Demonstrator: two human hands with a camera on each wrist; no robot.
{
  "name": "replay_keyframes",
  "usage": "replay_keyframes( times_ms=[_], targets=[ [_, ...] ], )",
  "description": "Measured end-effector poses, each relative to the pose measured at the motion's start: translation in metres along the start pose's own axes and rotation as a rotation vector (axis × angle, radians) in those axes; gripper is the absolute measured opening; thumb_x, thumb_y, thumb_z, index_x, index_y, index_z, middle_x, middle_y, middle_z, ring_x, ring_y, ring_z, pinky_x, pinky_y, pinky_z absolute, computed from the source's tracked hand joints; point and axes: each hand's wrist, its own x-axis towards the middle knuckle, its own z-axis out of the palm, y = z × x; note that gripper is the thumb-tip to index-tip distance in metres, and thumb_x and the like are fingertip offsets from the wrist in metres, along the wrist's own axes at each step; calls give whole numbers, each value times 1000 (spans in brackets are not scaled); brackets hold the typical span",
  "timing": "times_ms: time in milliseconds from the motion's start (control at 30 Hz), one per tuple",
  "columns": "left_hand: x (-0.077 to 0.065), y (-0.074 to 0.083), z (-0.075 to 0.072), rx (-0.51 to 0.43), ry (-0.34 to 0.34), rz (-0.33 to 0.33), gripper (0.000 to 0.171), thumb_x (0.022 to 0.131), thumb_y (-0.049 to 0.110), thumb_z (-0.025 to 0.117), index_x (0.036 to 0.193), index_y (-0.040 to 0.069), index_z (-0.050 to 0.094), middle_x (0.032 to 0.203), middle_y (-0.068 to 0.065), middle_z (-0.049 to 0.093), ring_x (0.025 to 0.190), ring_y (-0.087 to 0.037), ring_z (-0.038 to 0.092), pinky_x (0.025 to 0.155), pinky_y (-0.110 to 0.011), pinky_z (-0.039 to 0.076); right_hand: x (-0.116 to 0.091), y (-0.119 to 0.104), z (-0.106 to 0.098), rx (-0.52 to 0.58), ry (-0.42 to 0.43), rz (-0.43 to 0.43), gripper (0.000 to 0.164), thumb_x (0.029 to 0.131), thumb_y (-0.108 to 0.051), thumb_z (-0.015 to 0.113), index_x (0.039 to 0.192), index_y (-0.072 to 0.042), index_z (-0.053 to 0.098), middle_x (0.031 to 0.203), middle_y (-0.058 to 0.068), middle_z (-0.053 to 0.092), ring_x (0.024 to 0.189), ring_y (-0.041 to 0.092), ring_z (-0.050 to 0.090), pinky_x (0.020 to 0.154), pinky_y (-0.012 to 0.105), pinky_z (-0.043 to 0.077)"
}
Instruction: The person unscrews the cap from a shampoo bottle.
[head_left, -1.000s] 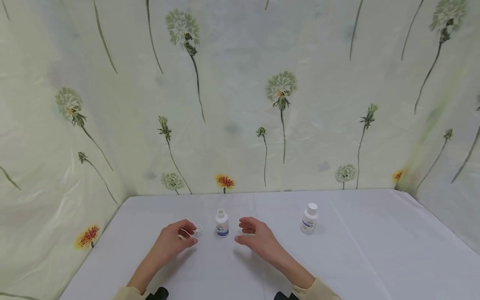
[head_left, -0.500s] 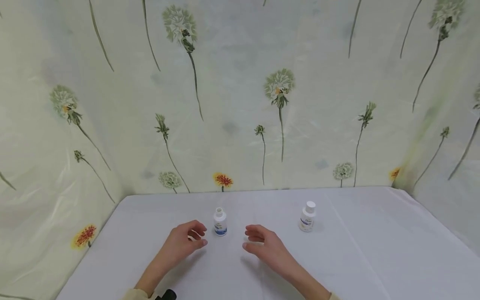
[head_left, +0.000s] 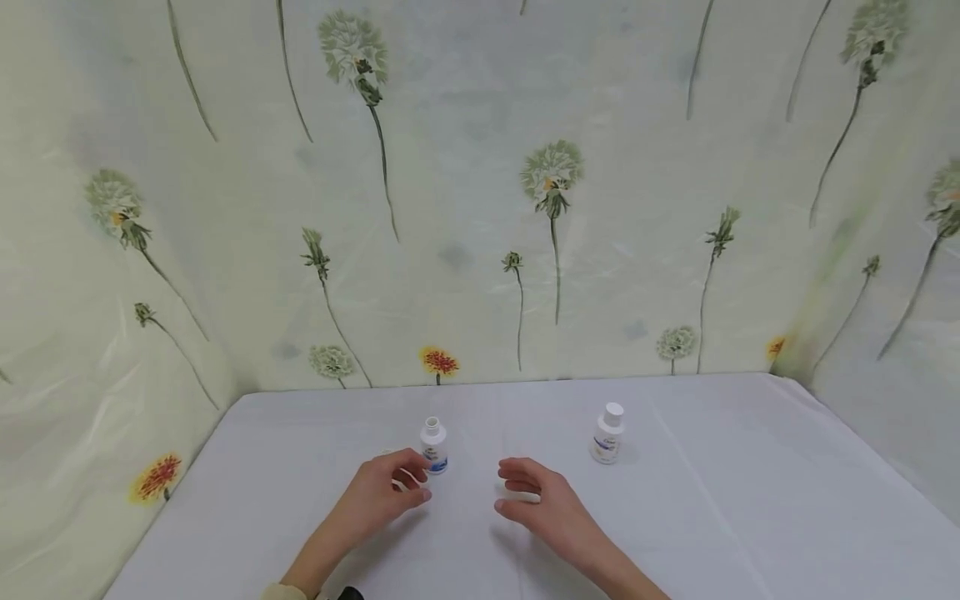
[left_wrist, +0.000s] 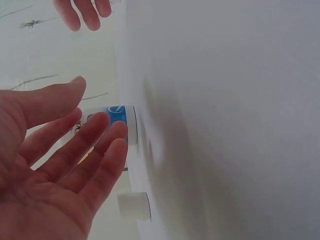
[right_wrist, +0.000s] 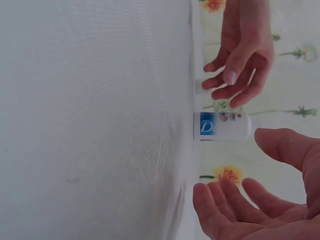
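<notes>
An uncapped white bottle (head_left: 432, 439) with a blue-banded label stands upright on the white cloth. My left hand (head_left: 384, 493) hovers just in front and left of it, fingers loosely bent, overlapping its lower edge in the head view. In the left wrist view a small white cap (left_wrist: 134, 206) rests on the cloth beside the bottle (left_wrist: 131, 117); from the head, the left hand mostly hides that cap. To the bottle's right, my right hand (head_left: 546, 504) hangs over the cloth, palm facing inward, with nothing between its relaxed fingers (right_wrist: 215, 210).
A second white bottle (head_left: 607, 435), with its cap on, stands farther right. The white cloth (head_left: 720, 500) covers the table, and a flower-printed curtain (head_left: 465, 208) rises behind it and along both sides.
Both hands have shifted right and slightly nearer the body, the left leaving the cap's side and coming in front of the uncapped bottle. The bottles stay put while the head view shifts slightly.
</notes>
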Motion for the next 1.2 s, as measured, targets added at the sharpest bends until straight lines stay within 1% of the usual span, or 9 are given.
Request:
replay_keyframes(
  times_ms=[133,233,367,500,667,800,1000,1033,1200],
  targets=[
    [0,4,3,-22,2,19,25,85,9,75,108,7,66,93,-3,65,83,-15,62,74,-28,52,-4,2,-4,8,6,-1,58,88,-22,75,137,-3,52,133,14,57,122,34,54,93,45,50],
    [0,7,7,-47,0,51,27,84,7,76,109,4,66,93,-5,66,82,-17,63,74,-28,52,-7,3,-7,5,13,1,58,87,-22,75,137,-3,52,132,14,58,121,35,55,93,45,50],
    [1,10,12,-66,-19,71,28,84,7,76,110,3,66,94,-5,66,82,-16,63,74,-27,53,-11,4,-11,16,24,5,58,87,-21,75,137,-3,52,133,15,57,121,35,55,93,44,50],
    [2,14,17,-68,-46,69,26,85,8,76,108,4,66,92,-2,65,82,-15,63,74,-27,53,-16,5,-15,33,32,-5,58,87,-19,75,138,-2,51,134,17,56,121,36,55,92,43,51],
    [3,16,25,-65,-60,65,23,86,9,75,107,6,66,91,0,65,82,-14,63,74,-26,52,-19,5,-17,37,48,-16,58,87,-18,75,137,-1,51,133,19,56,118,36,57,90,42,52],
    [6,19,32,-72,-73,59,23,87,9,74,108,7,67,92,1,65,83,-13,62,74,-26,52,-22,7,-20,32,84,-4,58,86,-15,76,137,-1,52,132,18,57,115,35,59,88,42,53],
    [10,26,39,-81,-98,50,22,88,10,73,109,8,67,92,3,64,83,-14,62,73,-25,52,-26,10,-28,15,120,15,57,85,-12,77,136,-2,53,131,18,58,115,35,60,86,41,54],
    [12,27,41,-78,-97,57,21,88,10,73,108,8,67,91,3,64,83,-14,62,73,-26,52,-26,10,-29,14,126,17,57,84,-12,77,135,-2,53,131,18,59,115,35,60,86,40,54],
    [20,32,47,-60,-95,51,18,91,11,70,108,9,67,90,7,64,83,-13,61,73,-26,52,-29,10,-39,8,162,22,56,84,-10,77,134,-1,55,130,18,59,114,35,61,86,41,54]
  ],
)
